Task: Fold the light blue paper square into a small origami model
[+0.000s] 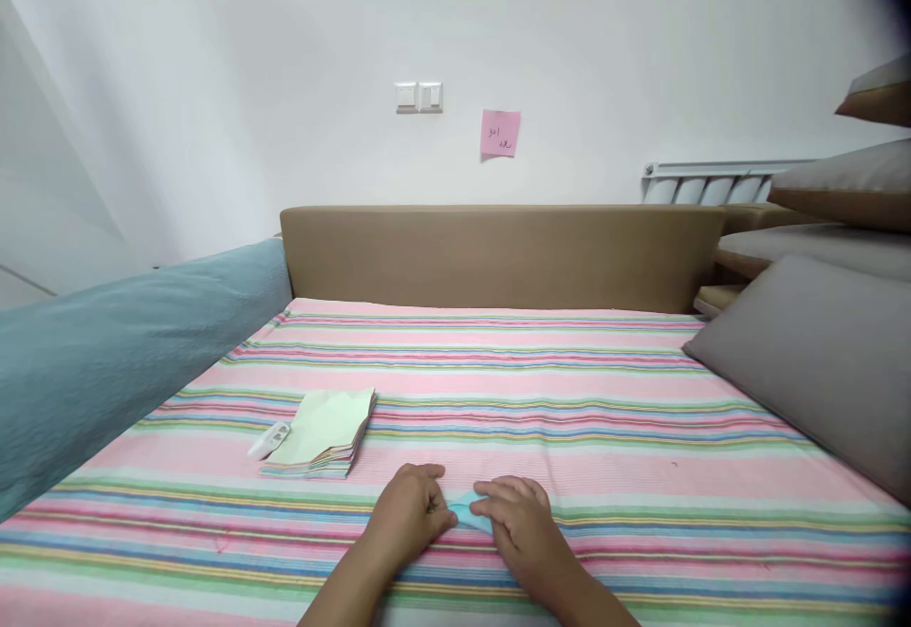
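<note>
A small folded piece of light blue paper [471,514] lies between my hands, low over the striped sheet. My left hand [414,506] pinches its left end between thumb and fingers. On the other side, my right hand [523,525] has its fingers curled over the right part of the paper and covers some of it. How the paper is folded underneath the fingers is hidden.
Left of my hands sits a stack of coloured paper sheets [328,428], pale green on top, with a small white plastic object [269,440] against it. Grey cushions [818,352] are piled at right. A brown backrest [498,257] and a blue-covered armrest [142,342] border the striped sheet [604,466].
</note>
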`<state>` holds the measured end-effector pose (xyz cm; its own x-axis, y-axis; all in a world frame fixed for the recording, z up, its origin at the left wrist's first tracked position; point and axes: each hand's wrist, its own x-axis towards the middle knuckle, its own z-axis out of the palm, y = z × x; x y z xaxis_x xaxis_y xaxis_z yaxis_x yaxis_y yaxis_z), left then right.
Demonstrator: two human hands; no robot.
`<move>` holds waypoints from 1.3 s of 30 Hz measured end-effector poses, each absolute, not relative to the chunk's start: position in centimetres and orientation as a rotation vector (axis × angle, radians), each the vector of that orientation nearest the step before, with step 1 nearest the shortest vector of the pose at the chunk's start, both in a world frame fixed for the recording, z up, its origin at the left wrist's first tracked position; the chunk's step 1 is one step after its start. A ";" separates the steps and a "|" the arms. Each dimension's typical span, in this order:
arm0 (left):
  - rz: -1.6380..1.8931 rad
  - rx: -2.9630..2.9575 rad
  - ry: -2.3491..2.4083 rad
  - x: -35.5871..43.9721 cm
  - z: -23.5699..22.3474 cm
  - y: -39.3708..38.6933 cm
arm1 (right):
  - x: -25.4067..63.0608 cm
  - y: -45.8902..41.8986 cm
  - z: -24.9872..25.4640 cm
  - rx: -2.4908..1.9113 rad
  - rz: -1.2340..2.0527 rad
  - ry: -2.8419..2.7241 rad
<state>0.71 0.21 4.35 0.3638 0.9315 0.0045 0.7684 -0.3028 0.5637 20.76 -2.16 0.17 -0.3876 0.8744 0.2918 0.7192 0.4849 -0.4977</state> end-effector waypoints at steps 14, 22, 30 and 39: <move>0.575 2.101 1.541 0.8 2.9 0.3 | 20.8 -1.9 -0.2 -1.307 0.404 -2.177; 0.545 2.143 1.512 0.9 3.1 0.2 | 20.9 -1.7 0.1 -1.286 0.477 -2.077; 0.522 2.152 1.455 0.8 3.4 0.2 | 20.9 -1.7 0.1 -1.273 0.446 -2.073; 0.502 2.164 1.410 0.3 3.6 0.3 | 21.0 -1.6 -0.3 -1.257 0.408 -2.091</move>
<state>0.34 0.34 3.62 0.3940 0.9186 0.0316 0.7323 -0.3345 0.5932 21.02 -1.64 -0.26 -0.3243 0.8689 0.3740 0.6645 0.4907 -0.5637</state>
